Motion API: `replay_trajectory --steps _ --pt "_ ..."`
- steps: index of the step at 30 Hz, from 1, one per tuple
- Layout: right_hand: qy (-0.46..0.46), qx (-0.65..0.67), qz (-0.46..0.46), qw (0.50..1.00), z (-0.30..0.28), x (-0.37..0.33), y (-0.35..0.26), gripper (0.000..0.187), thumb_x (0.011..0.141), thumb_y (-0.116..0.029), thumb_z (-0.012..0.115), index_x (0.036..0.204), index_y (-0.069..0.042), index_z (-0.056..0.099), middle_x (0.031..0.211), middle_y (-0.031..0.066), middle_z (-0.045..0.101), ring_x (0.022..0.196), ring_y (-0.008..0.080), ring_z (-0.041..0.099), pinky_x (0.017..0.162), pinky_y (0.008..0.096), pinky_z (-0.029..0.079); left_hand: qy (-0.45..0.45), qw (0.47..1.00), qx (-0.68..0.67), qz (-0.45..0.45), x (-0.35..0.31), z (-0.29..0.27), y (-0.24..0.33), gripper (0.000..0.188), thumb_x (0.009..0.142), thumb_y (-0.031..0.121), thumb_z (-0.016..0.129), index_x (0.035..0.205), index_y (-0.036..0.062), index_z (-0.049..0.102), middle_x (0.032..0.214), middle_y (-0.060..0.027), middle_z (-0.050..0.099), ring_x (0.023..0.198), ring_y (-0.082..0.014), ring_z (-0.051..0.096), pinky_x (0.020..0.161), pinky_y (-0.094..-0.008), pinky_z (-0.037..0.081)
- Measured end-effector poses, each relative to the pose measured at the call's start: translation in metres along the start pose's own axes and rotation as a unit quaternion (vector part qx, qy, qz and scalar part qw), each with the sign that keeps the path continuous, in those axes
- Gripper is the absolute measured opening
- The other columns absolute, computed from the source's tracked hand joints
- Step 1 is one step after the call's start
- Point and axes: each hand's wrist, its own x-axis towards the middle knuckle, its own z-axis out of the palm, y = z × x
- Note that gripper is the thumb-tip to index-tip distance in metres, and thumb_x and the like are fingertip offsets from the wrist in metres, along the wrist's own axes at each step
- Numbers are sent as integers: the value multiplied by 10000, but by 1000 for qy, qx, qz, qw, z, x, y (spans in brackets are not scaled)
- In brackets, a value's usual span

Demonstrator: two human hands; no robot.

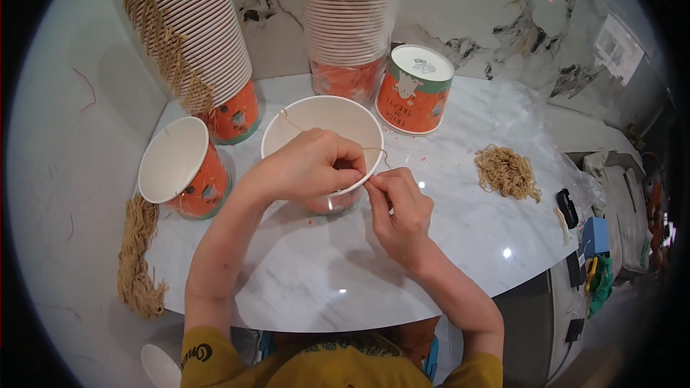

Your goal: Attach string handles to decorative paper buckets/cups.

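Note:
A paper bucket (327, 105) with a white inside stands upright on the table in front of me. Over its right front rim, my left hand (313, 164) pinches a thin tan string (376, 149) from the inner side. My right hand (399, 208) is closed in a pinch on the string just outside the same rim, thumb and finger close to the left fingertips. The string loops up above the rim between the hands. Another bit of string lies over the rim at the far left. Where the string passes the bucket wall is hidden by my fingers.
To the left stand a tilted orange bucket (188, 165) and a tall stack of buckets (190, 29) hung with strings. A wrapped stack (350, 21) and an upturned bucket (417, 90) are behind. A string bundle (140, 259) hangs at the left edge; a string pile (507, 172) lies right.

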Motion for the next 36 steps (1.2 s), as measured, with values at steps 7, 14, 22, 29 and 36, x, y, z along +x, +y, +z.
replay_trajectory --steps 7,14,22,29,36 --pt "-25 -5 18 1000 0 -2 1 136 877 1 735 977 -17 643 849 88 630 577 213 630 468 323 458 -25 1000 -7 18 6 -1 -9 163 832 145 640 849 -15 665 710 -118 650 649 -212 585 643 -353 478" --pt "-56 112 124 984 -2 1 -3 223 892 12 701 1099 4 620 904 87 646 690 157 693 546 267 535 16 1000 -21 3 2 2 -10 176 850 164 617 880 -3 664 754 -126 673 690 -246 625 663 -374 490" --pt "-67 128 162 976 1 -2 -2 203 908 37 663 1105 4 621 922 89 652 740 156 701 562 268 546 32 999 9 -15 1 -1 -8 181 845 167 610 876 -2 665 773 -142 689 715 -281 656 675 -396 502" --pt "-71 177 229 954 1 -3 -5 99 936 19 665 1034 10 649 916 65 652 726 127 675 604 253 520 42 999 8 -2 -2 -2 -9 207 847 172 594 908 -1 689 789 -151 699 734 -291 666 696 -391 513" --pt "-71 217 274 934 2 -3 -11 76 957 16 644 1033 20 650 903 60 659 727 112 673 612 246 521 -33 998 -44 -1 -5 -8 -11 297 859 178 572 1019 -17 729 842 -161 728 768 -248 686 746 -365 531"
